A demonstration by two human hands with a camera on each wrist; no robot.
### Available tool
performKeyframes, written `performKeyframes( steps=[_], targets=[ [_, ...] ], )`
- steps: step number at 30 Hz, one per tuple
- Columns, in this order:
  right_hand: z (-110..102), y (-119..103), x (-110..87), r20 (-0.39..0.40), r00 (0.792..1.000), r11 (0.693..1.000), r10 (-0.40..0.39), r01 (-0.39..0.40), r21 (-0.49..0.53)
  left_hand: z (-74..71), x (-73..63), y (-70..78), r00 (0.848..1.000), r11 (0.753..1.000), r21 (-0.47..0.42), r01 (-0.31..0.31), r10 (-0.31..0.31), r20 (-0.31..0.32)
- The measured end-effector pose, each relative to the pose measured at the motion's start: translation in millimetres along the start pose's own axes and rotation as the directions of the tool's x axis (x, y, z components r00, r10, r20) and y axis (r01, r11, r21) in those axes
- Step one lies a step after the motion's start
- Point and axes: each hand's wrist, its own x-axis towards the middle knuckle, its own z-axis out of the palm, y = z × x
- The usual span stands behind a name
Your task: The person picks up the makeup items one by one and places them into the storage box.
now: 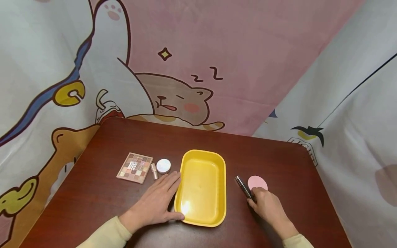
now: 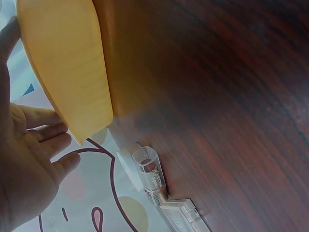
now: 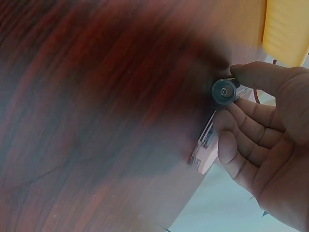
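My left hand (image 1: 158, 201) lies along the left side of the yellow tray (image 1: 224, 193), its fingers extended and its thumb at the near left corner. In the left wrist view the fingers touch the yellow tray (image 2: 67, 63) from outside. On the right, my right hand (image 1: 270, 206) pinches the near end of a slim dark cosmetic tube (image 1: 242, 186) between thumb and fingers. That tube's round end (image 3: 224, 92) faces the right wrist camera. Close beside those fingers lies a round pink compact (image 1: 257, 182), partly covered by the hand.
Left of the tray are an eyeshadow palette (image 1: 135, 167), a lipstick (image 1: 154, 171) in a clear cap and a round white-lidded jar (image 1: 163, 166). All rest on the dark red-brown table (image 1: 124, 137). A cartoon-printed cloth (image 1: 248, 51) hangs behind the table and at its sides.
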Motion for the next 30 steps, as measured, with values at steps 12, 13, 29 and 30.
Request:
performKeyframes(
  steps=[12, 13, 29, 30],
  targets=[
    [2, -4, 0.3, -0.058, 0.998, 0.998, -0.033, 0.030, -0.055, 0.7, -0.4, 0.2, 1.000, 1.000, 0.019, -0.004, 0.004, -0.013],
    [0, -4, 0.7, -0.068, 0.997, 0.998, -0.040, 0.037, -0.053, 0.7, -0.4, 0.2, 1.000, 1.000, 0.020, -0.006, 0.006, -0.012],
    [-21, -15, 20.0, -0.252, 0.950, 0.982, -0.186, 0.176, -0.064, 1.6, -1.9, 0.1, 1.000, 1.000, 0.006, -0.019, 0.019, -0.020],
    [-22, -17, 21.9, -0.254, 0.948, 0.981, -0.191, 0.181, -0.065, 1.8, -2.4, -0.1, 1.000, 1.000, 0.008, -0.017, 0.018, -0.024]
  ],
)
